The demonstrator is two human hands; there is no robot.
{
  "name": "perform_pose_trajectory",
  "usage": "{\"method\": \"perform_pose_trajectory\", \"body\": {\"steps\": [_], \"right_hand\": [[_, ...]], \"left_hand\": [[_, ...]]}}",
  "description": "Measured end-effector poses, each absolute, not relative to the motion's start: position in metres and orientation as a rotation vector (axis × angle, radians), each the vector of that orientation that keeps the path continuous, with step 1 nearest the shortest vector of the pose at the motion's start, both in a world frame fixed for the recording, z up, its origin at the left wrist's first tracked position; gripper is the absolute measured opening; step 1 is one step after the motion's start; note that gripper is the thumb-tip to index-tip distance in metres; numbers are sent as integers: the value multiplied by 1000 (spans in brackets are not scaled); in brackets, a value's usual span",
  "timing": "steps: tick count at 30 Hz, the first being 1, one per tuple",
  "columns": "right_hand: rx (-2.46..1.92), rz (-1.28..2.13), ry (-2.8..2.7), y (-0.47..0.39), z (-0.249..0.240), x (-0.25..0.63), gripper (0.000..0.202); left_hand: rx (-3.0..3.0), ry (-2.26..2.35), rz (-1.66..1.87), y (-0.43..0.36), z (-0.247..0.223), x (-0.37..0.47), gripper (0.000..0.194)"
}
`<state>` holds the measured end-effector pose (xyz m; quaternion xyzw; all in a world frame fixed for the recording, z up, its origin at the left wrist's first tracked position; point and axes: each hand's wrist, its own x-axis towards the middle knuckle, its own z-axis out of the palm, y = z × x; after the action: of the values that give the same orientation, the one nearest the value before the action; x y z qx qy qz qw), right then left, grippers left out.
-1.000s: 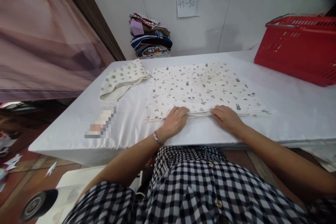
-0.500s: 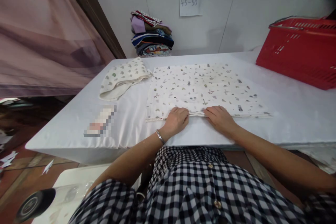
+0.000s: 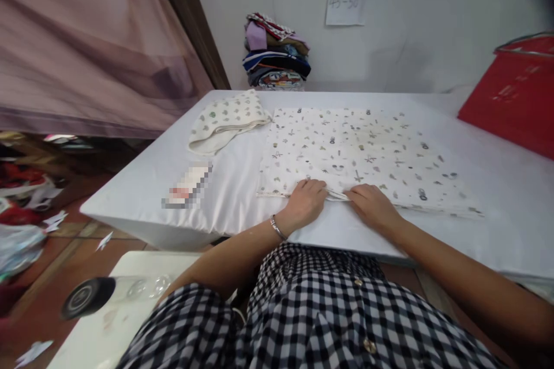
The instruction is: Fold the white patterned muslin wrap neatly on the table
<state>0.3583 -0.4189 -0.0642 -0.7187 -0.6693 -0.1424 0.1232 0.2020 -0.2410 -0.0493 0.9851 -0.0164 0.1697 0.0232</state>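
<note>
A white cloth printed with small dark and green figures lies folded in flat layers on the table, its near edge towards me. My left hand grips that near edge left of its middle, fingers curled over the top. Close beside it, my right hand holds the same edge, fingers also closed on the layers. Between the two hands the edge bunches up slightly. My thumbs are mostly hidden. A second cloth, cream with green prints, lies loosely folded to the left, near the printed cloth's far left corner.
The table has a white cover. A blurred-out flat object lies on its left part. Against the wall stands a stack of folded clothes. A red basket is at the right. A white stool stands below left.
The view has turned left, so everything appears further right. Both hands keep their hold on the near edge, which now bunches a little more between them.
</note>
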Motion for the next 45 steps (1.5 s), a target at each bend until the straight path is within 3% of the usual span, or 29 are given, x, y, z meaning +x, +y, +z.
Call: {"method": "perform_pose_trajectory", "body": {"steps": [9,22,35,45], "right_hand": [[-2025,-388,-1923,-421,-69,364,29],[-2086,-682,-2127,-395,-58,339,28],[-1908,-452,-2082,-368,-67,327,23],[-1892,-547,-2091,-366,-70,324,27]], "left_hand": [[3192,53,473,-245,-48,190,22],[3188,-77,597,-236,-56,183,23],[3178,84,547,-239,-58,182,15],[3197,79,523,-237,-58,176,20]]}}
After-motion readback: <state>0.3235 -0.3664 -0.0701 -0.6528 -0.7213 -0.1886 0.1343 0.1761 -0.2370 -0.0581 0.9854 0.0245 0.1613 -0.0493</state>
